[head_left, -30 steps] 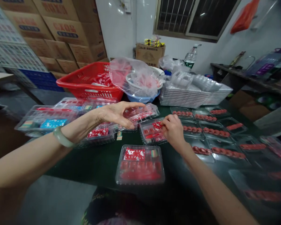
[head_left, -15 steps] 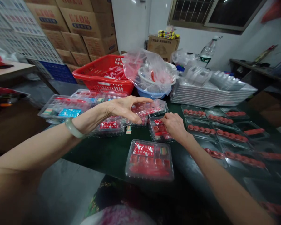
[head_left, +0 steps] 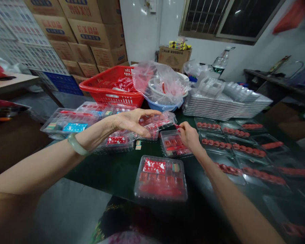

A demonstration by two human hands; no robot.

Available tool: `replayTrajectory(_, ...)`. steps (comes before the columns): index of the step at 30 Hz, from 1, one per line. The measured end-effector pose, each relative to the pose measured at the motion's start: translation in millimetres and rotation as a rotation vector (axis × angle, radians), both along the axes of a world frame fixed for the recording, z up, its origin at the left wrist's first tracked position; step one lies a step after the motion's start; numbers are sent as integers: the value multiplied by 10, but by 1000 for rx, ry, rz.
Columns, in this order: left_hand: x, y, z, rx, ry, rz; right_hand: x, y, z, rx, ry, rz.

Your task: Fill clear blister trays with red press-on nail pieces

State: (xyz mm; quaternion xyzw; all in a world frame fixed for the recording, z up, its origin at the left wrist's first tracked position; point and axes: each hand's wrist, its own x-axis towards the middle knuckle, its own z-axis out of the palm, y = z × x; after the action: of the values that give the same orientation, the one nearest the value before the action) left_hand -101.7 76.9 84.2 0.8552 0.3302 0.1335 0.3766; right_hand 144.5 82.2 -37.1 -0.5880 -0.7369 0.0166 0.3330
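Observation:
My left hand [head_left: 133,122], with a pale bangle at the wrist, grips a tilted clear plastic lid [head_left: 165,119] between thumb and fingers. Red pieces show through or beneath the lid. My right hand [head_left: 189,134] pinches a small red packet [head_left: 178,127], mostly covered by the fingers. Below that hand sits an uncovered plastic box [head_left: 171,152] with red pieces in its compartments. Nearer me lies a closed plastic box [head_left: 160,196] holding a red dotted packet [head_left: 154,166], a striped piece [head_left: 176,167] and red items.
Filled boxes [head_left: 75,118] are stacked at left, beside a red basket [head_left: 101,89]. A blue basin [head_left: 162,105] under plastic wrap and stacked clear trays [head_left: 210,106] stand behind. Rows of trays with red pieces [head_left: 217,144] cover the right side. A striped piece [head_left: 138,145] lies on the green table.
My right hand has risen slightly out of the uncovered box, and the red packet that lay there is now in its fingers. My left hand keeps its hold on the lid. The camera view has shifted.

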Motion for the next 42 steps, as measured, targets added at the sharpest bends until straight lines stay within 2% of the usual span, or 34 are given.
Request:
replayTrajectory(4,-96,-7,10,68,36,25,196,31,56,-120,483,40)
replayTrajectory(7,-191,-145,-17,152,110,30,356,-185,113,-226,682,91)
replayTrajectory(11,-218,-531,-129,296,191,-25,563,-714,91,-350,747,41)
replayTrajectory(16,85,-951,-379,371,270,-37,706,-1290,-32,-477,788,-30)
replayTrajectory(22,472,-1046,-674,413,375,-91,825,-1647,-256,-525,818,-60)
replayTrajectory(26,495,-1068,-693,404,408,-165,870,-1750,-384,-593,836,-23)
replayTrajectory(29,506,-984,-613,401,376,-171,849,-1724,-421,-582,804,17)
replayTrajectory(33,770,-556,-586,464,271,21,778,-1606,-430,-478,755,52)
replayTrajectory(35,983,-270,-649,460,363,58,743,-1561,-435,-437,747,61)
replayTrajectory(38,1247,66,-774,416,530,37,716,-1546,-447,-423,757,74)
replayTrajectory(42,1326,195,-843,349,607,0,724,-1573,-460,-436,787,87)
